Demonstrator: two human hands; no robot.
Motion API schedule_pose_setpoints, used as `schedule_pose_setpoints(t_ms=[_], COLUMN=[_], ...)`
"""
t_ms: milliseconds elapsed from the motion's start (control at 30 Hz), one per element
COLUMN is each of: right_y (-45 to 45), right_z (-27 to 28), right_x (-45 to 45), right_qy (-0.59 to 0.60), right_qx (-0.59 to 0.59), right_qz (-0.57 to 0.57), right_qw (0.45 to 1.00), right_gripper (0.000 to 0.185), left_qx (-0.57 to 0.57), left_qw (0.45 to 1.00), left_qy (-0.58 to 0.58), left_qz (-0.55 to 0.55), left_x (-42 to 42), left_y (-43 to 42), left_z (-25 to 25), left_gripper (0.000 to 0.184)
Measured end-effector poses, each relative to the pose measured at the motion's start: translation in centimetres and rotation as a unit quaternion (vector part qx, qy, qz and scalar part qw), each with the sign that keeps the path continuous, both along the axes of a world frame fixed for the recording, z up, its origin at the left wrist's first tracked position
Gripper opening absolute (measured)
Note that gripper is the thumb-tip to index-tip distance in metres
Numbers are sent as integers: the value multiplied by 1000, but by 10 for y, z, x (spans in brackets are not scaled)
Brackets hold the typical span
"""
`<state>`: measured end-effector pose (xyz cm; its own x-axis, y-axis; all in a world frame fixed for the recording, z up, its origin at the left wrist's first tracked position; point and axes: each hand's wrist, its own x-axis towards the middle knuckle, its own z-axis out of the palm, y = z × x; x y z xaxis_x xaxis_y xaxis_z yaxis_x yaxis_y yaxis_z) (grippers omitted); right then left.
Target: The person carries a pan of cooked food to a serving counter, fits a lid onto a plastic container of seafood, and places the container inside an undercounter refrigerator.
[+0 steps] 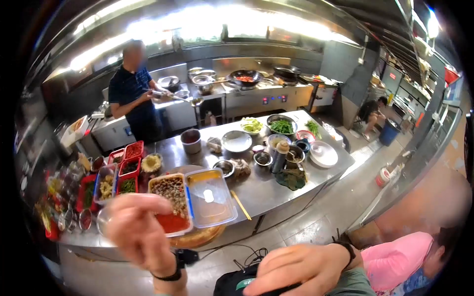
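My left hand [140,232] is raised close to the camera in front of the table's near edge. Its fingers are bent and blurred, so whether they grip anything is unclear. Behind it stands a plastic container [170,197] of brown pieces and red sauce, its clear lid [210,195] lying alongside. A faint transparent rounded shape shows at the hand's left. Low in the view, my right hand [301,266] is stretched out with fingers extended, above or against a black item [229,283] with a green mark; contact is unclear.
A steel table [266,204] carries red sauce tubs [133,150], bowls, a bottle [280,155] and chopsticks [241,204]. A person [133,93] holds a ladle beyond it, near woks [245,79]. A person in pink [395,261] is at the lower right; another sits by a blue bin [390,132].
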<state>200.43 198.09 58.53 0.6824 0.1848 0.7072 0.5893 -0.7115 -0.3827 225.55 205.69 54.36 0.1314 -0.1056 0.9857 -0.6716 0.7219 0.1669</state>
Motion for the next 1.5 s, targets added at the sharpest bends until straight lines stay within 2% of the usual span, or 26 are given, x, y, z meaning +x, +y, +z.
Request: schedule_pose_setpoints(t_ms=[33, 100, 133, 167, 267, 300, 400, 433, 467, 533, 600, 667, 733, 800, 833, 900, 933, 1000, 1100, 1167, 1267, 1367, 1500], right_y=[1, -5, -9, -16, -23, -30, -63, -70, -87, -120, -150, -172, -192, -207, -212, -218, -222, -243, -297, -344, -423, -505, -601], right_z=[-22, -20, -18, 1, -42, -41, -59, -70, -69, -67, -106, -157, -219, -280, -301, -337, -355, -384, -399, -399, -394, -396, -388], right_x=[1, -11, -16, -33, -54, -70, -98, -107, -148, -229, -289, -360, -422, -472, -491, -524, -540, -569, -608, -629, -656, -687, -745], right_qy=[-47, -88, -109, 58, -148, -123, -217, -263, -154, 76, -1, 78, 114, 137, 131, 185, 188, 194, 227, 230, 215, 268, 259], right_qx=[49, 100, 123, 176, 186, 211, 178, 211, 242, 278, 133, 228, 372, 410, 416, 459, 466, 490, 513, 489, 485, 419, 394], right_qz=[46, 71, 84, 90, 62, 55, -5, -75, -70, -88, -264, -346, -423, -510, -509, -570, -569, -551, -552, -569, -571, -589, -640], right_qw=[997, 989, 983, 978, 969, 968, 960, 938, 955, 953, 955, 907, 818, 744, 742, 656, 651, 647, 617, 619, 626, 637, 607], right_gripper=[32, 32, 31, 33, 35, 33, 24, 20, 22, 29, 35, 38, 38, 33, 33, 25, 25, 16, 19, 28, 32, 35, 32], left_qx=[65, 235, 282, 331, 418, 465, 519, 526, 531, 532, 479, 567, 627, 643, 652, 659, 662, 651, 631, 648, 661, 661, 652], left_qw=[997, 968, 955, 936, 878, 844, 777, 766, 756, 745, 719, 678, 607, 557, 527, 501, 483, 494, 531, 523, 519, 537, 538], left_qy=[20, 35, -23, -50, -133, -149, -181, -190, -206, -227, -296, -236, -284, -341, -371, -402, -426, -416, -395, -384, -365, -329, -326], left_qz=[-36, -79, -88, -111, -189, -222, -308, -316, -324, -332, -408, -405, -398, -401, -400, -391, -384, -398, -404, -398, -401, -408, -423], left_x=[-13, -36, -47, -64, -118, -136, -192, -212, -232, -271, -308, -350, -386, -423, -445, -487, -507, -538, -574, -596, -624, -655, -713], left_y=[-12, -30, -42, -53, -87, -97, -130, -143, -156, -188, -231, -257, -286, -314, -328, -358, -372, -403, -455, -490, -554, -628, -747], left_z=[-18, -58, -68, -77, -110, -118, -136, -137, -138, -159, -225, -251, -290, -317, -311, -304, -303, -299, -307, -308, -317, -330, -345], left_gripper=[42, 40, 39, 39, 41, 41, 35, 35, 33, 31, 27, 25, 29, 31, 32, 32, 33, 32, 31, 30, 30, 31, 29])
